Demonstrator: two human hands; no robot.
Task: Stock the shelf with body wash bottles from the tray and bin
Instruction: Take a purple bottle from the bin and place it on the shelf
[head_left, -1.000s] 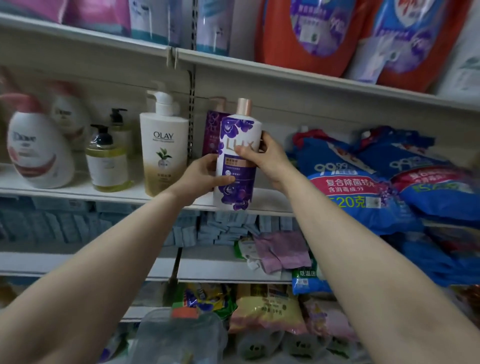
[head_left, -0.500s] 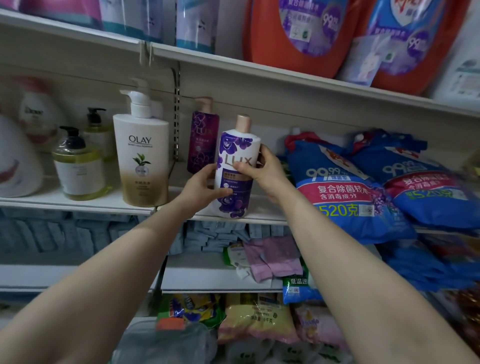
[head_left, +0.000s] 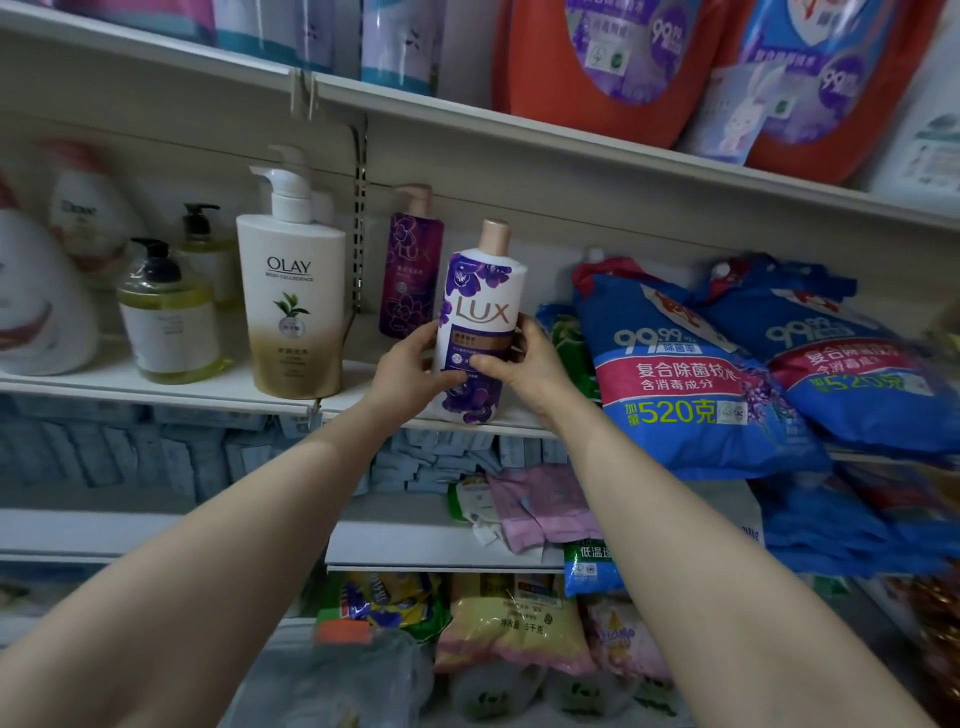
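Starting at the far left of the shelf (head_left: 156, 387), I see a white Dove bottle (head_left: 36, 306) cut off by the frame, then two yellow soap pumps (head_left: 169, 312), one behind the other, and a tall Olay pump bottle (head_left: 293, 306) standing upright near the shelf's front edge. Past the metal upright, a dark purple Lux bottle (head_left: 410, 265) stands at the back. Just in front and to the right of it is the white and purple Lux body wash bottle (head_left: 475, 322), upright, its base on or just above the shelf lip; I cannot tell if it bears weight yet. My left hand (head_left: 408, 371) wraps its lower left side with the thumb across the label, and my right hand (head_left: 524, 364) clamps the right side, thumb also on the front. Right of that lie blue detergent bags (head_left: 685, 374), slumped and close to the bottle.

I judge this as the placing step for this bottle. The next move calls for seating it flat, label forward, clear of the bags, then letting go with both hands and reaching down for another
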